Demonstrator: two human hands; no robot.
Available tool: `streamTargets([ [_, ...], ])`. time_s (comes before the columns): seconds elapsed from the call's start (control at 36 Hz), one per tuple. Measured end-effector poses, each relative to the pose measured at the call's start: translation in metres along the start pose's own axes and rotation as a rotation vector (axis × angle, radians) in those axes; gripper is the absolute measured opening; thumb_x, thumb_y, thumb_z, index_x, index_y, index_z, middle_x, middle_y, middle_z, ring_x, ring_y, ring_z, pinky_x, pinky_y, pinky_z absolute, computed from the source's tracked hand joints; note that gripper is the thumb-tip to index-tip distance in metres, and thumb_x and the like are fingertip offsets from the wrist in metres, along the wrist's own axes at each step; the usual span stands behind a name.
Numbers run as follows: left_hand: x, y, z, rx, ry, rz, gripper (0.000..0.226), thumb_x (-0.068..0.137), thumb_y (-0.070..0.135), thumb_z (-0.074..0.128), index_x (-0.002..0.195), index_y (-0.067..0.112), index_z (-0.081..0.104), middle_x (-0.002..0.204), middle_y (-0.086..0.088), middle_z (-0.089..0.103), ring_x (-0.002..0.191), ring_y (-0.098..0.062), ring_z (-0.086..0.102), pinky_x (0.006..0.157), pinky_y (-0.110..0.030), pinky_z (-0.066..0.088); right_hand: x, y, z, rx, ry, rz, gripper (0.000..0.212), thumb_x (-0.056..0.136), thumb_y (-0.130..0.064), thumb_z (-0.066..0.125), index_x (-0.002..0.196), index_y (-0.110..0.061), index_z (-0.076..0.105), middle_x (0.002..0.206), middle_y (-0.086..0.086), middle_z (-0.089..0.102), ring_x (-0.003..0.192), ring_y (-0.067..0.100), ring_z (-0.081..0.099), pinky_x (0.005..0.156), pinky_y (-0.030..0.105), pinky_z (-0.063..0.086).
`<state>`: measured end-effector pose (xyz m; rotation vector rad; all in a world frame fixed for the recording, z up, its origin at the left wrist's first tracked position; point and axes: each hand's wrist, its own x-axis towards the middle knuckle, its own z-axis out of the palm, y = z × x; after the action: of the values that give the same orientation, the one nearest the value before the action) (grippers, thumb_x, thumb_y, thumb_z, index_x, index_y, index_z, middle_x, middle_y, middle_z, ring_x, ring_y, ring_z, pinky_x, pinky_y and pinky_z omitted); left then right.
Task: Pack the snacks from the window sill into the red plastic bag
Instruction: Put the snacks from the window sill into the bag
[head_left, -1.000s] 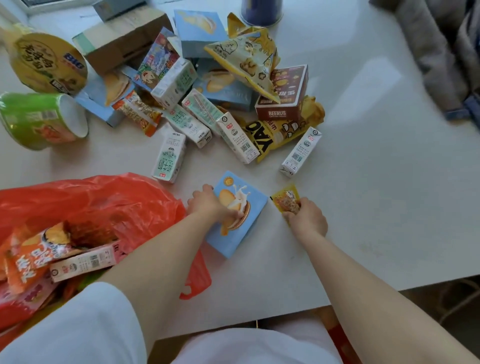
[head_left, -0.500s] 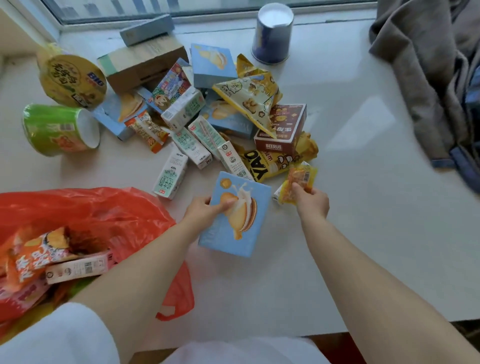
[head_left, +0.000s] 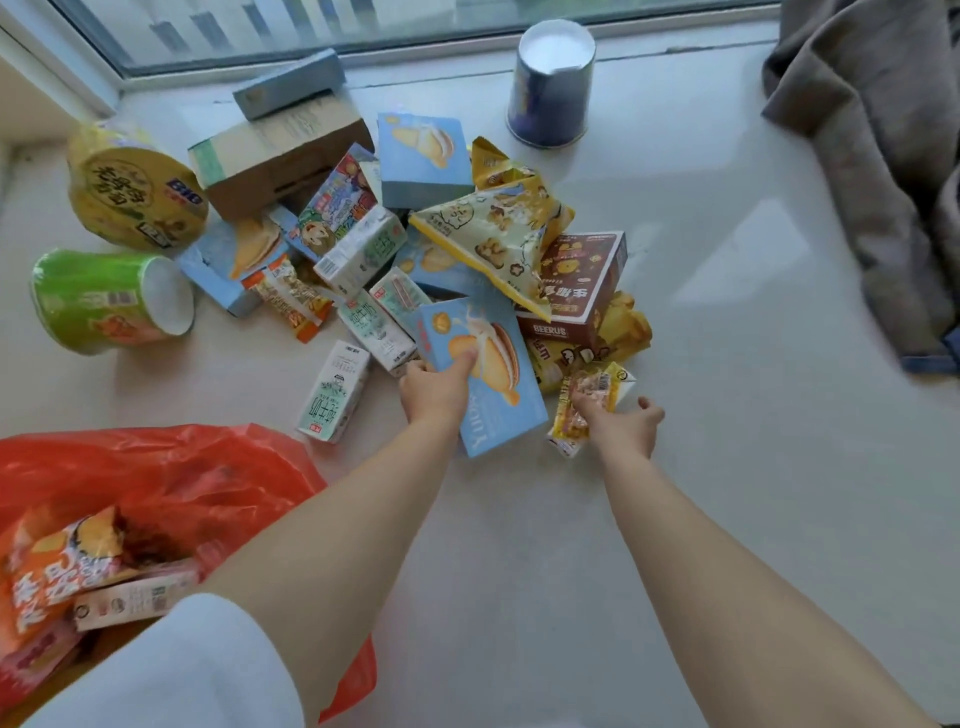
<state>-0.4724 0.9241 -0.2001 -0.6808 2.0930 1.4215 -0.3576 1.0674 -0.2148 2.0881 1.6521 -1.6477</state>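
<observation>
A heap of snacks covers the white window sill (head_left: 727, 364): blue cake boxes, small milk cartons, a brown box (head_left: 582, 291) and a yellow triangular bag (head_left: 493, 239). My left hand (head_left: 436, 389) grips a blue cake box (head_left: 498, 384) by its left edge, thumb on its face, lifted and tilted. My right hand (head_left: 618, 421) pinches a small yellow snack packet (head_left: 582, 400) over a milk carton (head_left: 566, 447) lying beneath it. The red plastic bag (head_left: 166, 483) lies open at lower left with several snacks inside.
Two instant noodle cups, yellow (head_left: 135, 187) and green (head_left: 104, 301), lie on their sides at far left. An upturned blue paper cup (head_left: 550, 88) stands by the window. A cardboard box (head_left: 280, 150) sits behind the heap. Grey clothing (head_left: 883, 156) lies on the right.
Both hands rose off the sill and moved away from me toward the heap, the left carrying the blue cake box and the right the small yellow packet. The camera view tilted up.
</observation>
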Motion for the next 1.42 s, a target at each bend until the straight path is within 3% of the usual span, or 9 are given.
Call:
streamTargets([
  [0.06,0.001,-0.001,0.007,0.038,0.016,0.017,0.062,0.065,0.049,0.074,0.111,0.013,0.051,0.118,-0.009,0.058,0.1,-0.029,0.062,0.088,-0.046,0.053,0.001,0.001,0.001,0.017,-0.037,0.071,0.08,0.073,-0.036,0.078,0.136,-0.007,0.037,0.137,0.013,0.048,0.122,0.03,0.05,0.092,0.035,0.041],
  [0.14,0.004,0.001,0.015,0.056,0.026,0.046,0.054,0.072,0.04,0.075,0.11,0.014,0.047,0.119,-0.009,0.056,0.103,-0.029,0.06,0.09,-0.045,0.052,0.002,-0.002,0.004,0.008,-0.095,0.133,0.051,0.071,-0.038,0.078,0.108,-0.005,0.062,0.113,0.013,0.065,0.096,0.028,0.063,0.079,0.031,0.049],
  [0.31,0.008,0.003,0.024,-0.037,0.01,0.058,0.063,0.065,0.033,0.078,0.109,0.02,0.035,0.122,-0.01,0.05,0.098,-0.027,0.061,0.087,-0.047,0.054,0.043,0.018,0.02,0.051,-0.113,0.195,0.092,0.024,-0.051,0.075,0.105,-0.008,0.065,0.111,0.013,0.062,0.084,0.028,0.067,0.08,0.039,0.057],
  [0.44,0.013,0.002,0.025,-0.076,-0.02,0.012,0.061,0.07,0.028,0.078,0.108,0.024,0.031,0.121,-0.011,0.051,0.096,-0.029,0.063,0.085,-0.047,0.055,0.007,-0.003,0.017,0.092,-0.022,0.209,0.073,0.057,-0.036,0.084,0.116,-0.001,0.056,0.121,0.014,0.05,0.091,0.032,0.064,0.07,0.037,0.055],
  [0.67,0.017,0.008,0.017,-0.116,-0.176,-0.076,0.078,0.075,0.024,0.078,0.136,0.018,0.03,0.12,-0.007,0.06,0.099,-0.028,0.065,0.089,-0.048,0.053,0.011,0.009,0.015,0.157,-0.017,0.143,0.052,0.063,-0.021,0.081,0.098,-0.009,0.044,0.112,0.013,0.056,0.091,0.03,0.062,0.08,0.042,0.055],
  [0.83,0.009,0.0,0.007,-0.121,-0.259,-0.112,0.073,0.076,0.017,0.076,0.136,0.018,0.033,0.118,-0.01,0.061,0.092,-0.028,0.067,0.067,-0.037,0.055,0.005,0.028,0.001,0.206,-0.077,0.123,0.051,0.069,-0.017,0.077,0.108,-0.007,0.046,0.107,0.013,0.06,0.09,0.029,0.065,0.079,0.041,0.056],
  [0.94,-0.005,-0.008,-0.007,-0.055,-0.3,-0.184,0.052,0.079,0.021,0.072,0.125,0.008,0.051,0.105,-0.013,0.069,0.076,-0.026,0.068,0.061,-0.032,0.053,0.0,0.041,-0.01,0.233,-0.128,0.107,0.055,0.07,-0.015,0.076,0.117,-0.004,0.05,0.106,0.016,0.063,0.086,0.028,0.066,0.069,0.035,0.055],
  [1.11,-0.025,-0.02,-0.033,-0.008,-0.304,-0.207,0.031,0.085,0.023,0.066,0.112,0.01,0.056,0.084,-0.006,0.066,0.065,-0.021,0.064,0.05,-0.025,0.046,-0.012,0.045,-0.026,0.245,-0.214,0.062,0.055,0.066,-0.014,0.077,0.114,0.001,0.055,0.104,0.02,0.067,0.085,0.031,0.068,0.071,0.043,0.057],
  [1.42,-0.079,-0.015,-0.084,-0.184,-0.335,-0.011,0.021,0.084,0.018,0.066,0.104,0.012,0.063,0.092,-0.01,0.071,0.077,-0.026,0.068,0.07,-0.036,0.056,-0.088,0.012,-0.024,0.057,-0.367,-0.255,0.047,0.075,-0.014,0.074,0.113,-0.007,0.047,0.108,0.012,0.061,0.094,0.026,0.064,0.073,0.036,0.054],
])
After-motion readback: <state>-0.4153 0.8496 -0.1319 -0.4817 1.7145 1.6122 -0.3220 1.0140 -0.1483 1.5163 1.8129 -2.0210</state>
